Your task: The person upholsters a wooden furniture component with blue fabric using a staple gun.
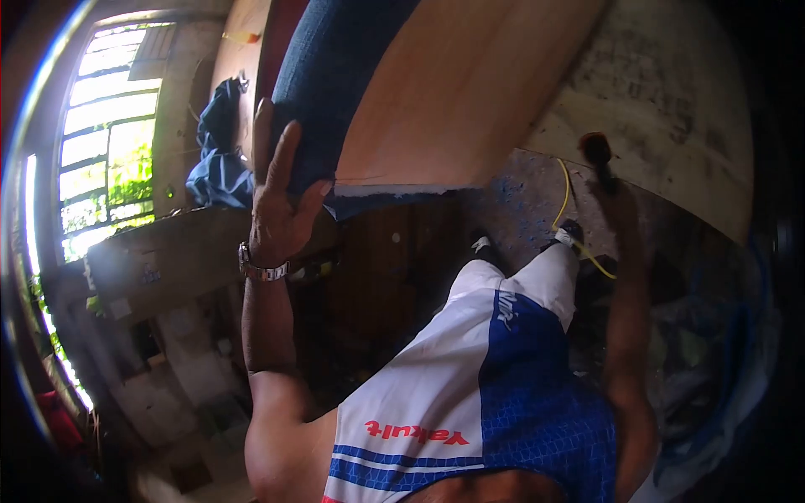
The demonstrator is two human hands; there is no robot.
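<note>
My left hand (283, 220), with a watch at its wrist, rests with fingers spread against blue denim fabric (314, 92). This fabric lies along the left side of a curved, light-brown wooden panel (436, 92), and a strip of it also shows under the panel's near edge. Out to the right, my right hand (615, 201) is closed around a dark tool (597, 155) with an orange-red end. Blur and shadow hide the tool's details. The tool is apart from the panel.
A yellow hose (564, 197) runs over the floor near my feet. At the right stands a large pale board (662, 109). Dark blue cloth (220, 151) hangs at the left, near a barred window (109, 142). Cluttered shelving (159, 394) fills the lower left.
</note>
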